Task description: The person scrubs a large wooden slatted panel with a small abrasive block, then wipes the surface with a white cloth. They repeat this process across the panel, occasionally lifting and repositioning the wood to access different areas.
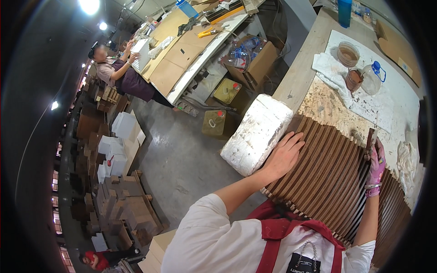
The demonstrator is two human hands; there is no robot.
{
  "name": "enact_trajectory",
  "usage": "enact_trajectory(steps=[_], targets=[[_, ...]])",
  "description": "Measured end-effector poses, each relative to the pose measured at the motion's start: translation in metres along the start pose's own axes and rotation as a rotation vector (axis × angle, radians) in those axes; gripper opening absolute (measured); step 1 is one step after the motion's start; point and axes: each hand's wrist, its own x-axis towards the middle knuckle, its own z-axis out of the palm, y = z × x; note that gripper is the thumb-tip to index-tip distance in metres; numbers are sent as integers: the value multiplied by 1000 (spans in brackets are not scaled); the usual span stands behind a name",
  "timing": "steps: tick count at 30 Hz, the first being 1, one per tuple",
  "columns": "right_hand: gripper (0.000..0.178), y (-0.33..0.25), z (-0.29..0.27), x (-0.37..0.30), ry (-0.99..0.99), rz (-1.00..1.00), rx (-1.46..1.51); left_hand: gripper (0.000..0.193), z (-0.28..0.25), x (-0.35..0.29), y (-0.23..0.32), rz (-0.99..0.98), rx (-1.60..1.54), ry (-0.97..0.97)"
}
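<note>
My bare left hand (284,157) lies with its fingers stretched out over the left end of a row of long brown wooden strips (325,166). Next to it, a white wrapped block (258,132) with scuffed, stained sides sits at the row's left edge. My right hand (376,161), in a stained pink glove, is closed round a narrow brown-stained tool (370,138) above the right part of the strips. Its exact kind is too small to make out. The strips stand packed side by side, edges up, across the bench in front of me.
Beyond the strips, a tub (348,54), a brown-smeared cup (353,79) and a clear jug (373,76) with a blue cap stand on a spattered white board. Metal cans (219,123) are on the floor to the left. A co-worker (120,73) handles a white piece at another table.
</note>
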Motion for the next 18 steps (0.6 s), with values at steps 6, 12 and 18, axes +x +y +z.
enact_trajectory(steps=[6, 12, 18], targets=[[54, -6, 6, -1, 10, -28, -44, 37, 0, 1, 0, -1, -6, -3], [53, -31, 14, -3, 39, 154, 4, 36, 3, -1, -2, 3, -7, 6], [54, 0, 2, -1, 27, -18, -37, 37, 0, 1, 0, -8, -6, -5]])
